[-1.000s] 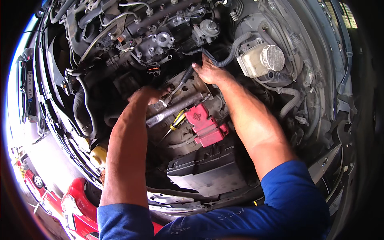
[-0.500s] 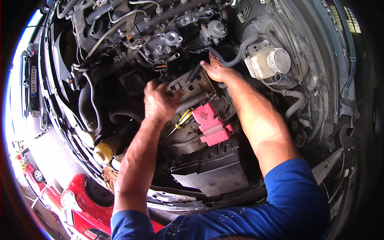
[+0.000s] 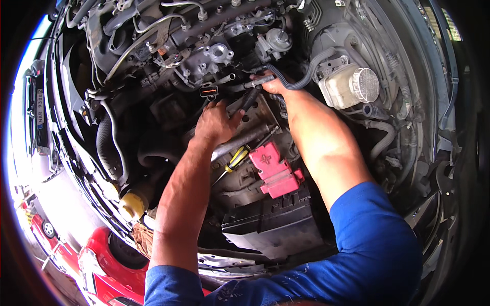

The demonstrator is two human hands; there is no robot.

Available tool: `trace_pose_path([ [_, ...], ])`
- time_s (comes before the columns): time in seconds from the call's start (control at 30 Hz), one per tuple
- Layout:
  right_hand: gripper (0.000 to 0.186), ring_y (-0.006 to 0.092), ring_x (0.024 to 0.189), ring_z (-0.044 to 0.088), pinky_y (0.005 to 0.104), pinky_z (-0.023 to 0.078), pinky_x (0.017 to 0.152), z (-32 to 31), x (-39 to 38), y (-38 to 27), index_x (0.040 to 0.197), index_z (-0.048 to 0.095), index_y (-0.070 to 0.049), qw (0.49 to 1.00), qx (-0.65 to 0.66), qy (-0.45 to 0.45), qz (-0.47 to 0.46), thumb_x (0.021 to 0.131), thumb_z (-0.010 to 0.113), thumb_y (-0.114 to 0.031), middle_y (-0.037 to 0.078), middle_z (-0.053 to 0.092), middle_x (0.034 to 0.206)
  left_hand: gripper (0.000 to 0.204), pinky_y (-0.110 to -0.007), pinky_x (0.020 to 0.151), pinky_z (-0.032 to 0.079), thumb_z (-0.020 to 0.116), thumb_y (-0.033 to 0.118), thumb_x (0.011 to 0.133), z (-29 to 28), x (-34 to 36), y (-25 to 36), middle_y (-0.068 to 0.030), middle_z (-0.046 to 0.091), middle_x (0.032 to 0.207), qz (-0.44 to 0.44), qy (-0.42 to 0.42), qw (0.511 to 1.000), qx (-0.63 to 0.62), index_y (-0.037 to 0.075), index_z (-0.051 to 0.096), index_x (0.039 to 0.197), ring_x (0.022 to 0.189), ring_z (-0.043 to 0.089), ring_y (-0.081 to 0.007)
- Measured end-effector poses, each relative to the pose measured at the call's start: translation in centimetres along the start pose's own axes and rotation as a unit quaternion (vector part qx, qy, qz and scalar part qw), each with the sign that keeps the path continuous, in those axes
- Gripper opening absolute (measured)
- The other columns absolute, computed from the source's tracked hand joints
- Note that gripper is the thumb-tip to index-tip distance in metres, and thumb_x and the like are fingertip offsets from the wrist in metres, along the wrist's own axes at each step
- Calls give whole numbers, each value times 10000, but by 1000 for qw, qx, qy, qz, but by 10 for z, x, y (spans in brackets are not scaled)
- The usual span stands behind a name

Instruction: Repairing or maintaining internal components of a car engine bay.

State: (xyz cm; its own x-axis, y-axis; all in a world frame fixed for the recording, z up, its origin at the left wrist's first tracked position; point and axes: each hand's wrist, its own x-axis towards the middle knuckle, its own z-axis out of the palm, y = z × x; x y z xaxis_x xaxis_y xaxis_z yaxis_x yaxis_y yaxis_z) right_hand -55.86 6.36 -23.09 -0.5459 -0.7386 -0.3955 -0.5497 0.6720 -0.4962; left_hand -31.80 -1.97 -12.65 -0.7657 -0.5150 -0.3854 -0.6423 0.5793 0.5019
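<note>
My left hand (image 3: 217, 124) is over the left part of a flat metal bracket (image 3: 261, 113) with holes. Its fingers point away from me and its thumb stands apart, close to the lower end of a black rod-like handle (image 3: 250, 100). The handle leans across the bracket. Farther right, my right hand (image 3: 279, 87) reaches in beside the bracket, its fingers closed around a thin grey hose (image 3: 261, 81) that partly hides them. A thick ribbed hose (image 3: 292, 80) curves over this hand. Left of the hoses, a dark connector with an orange inside (image 3: 208, 92) sits above my left fingertips.
A yellow-handled screwdriver (image 3: 236, 159) lies beside a red plastic terminal cover (image 3: 274, 171). Nearer stands a black battery box (image 3: 275, 232). At right is a whitish fluid reservoir (image 3: 339, 86); at left, a yellow cap (image 3: 132, 206). The engine (image 3: 214, 56) fills the far side.
My left hand has moved slightly right and settled over the bracket. A thin grey hose now shows at my right fingers. The view has shifted slightly.
</note>
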Motion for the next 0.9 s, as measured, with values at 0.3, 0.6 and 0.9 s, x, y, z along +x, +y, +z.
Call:
trace_pose_path([
  [0.3,436,360,1116,625,451,472,954,6,15,-2,1094,699,-84,1000,11,-8,-15,899,608,-463,204,674,1146,993,-426,1039,416,444,834,825,4,64,-25,-271,581,1312,-37,-218,972,-79,6,520,1366,1267,528,-394],
  [0.6,433,360,1117,625,451,472,955,18,23,-6,1096,698,-84,999,17,-22,-23,898,609,-458,204,673,1148,899,-377,1090,352,510,760,861,8,80,-41,-171,528,1412,52,-214,955,-197,49,502,1410,1278,484,-271],
  [0.9,430,359,1118,625,451,471,957,28,34,-10,1099,697,-84,999,18,-38,-33,898,609,-454,204,673,1150,1040,-395,1134,290,632,802,737,9,69,-46,-170,489,1454,-83,-269,924,-259,49,479,1437,1371,404,-292],
])
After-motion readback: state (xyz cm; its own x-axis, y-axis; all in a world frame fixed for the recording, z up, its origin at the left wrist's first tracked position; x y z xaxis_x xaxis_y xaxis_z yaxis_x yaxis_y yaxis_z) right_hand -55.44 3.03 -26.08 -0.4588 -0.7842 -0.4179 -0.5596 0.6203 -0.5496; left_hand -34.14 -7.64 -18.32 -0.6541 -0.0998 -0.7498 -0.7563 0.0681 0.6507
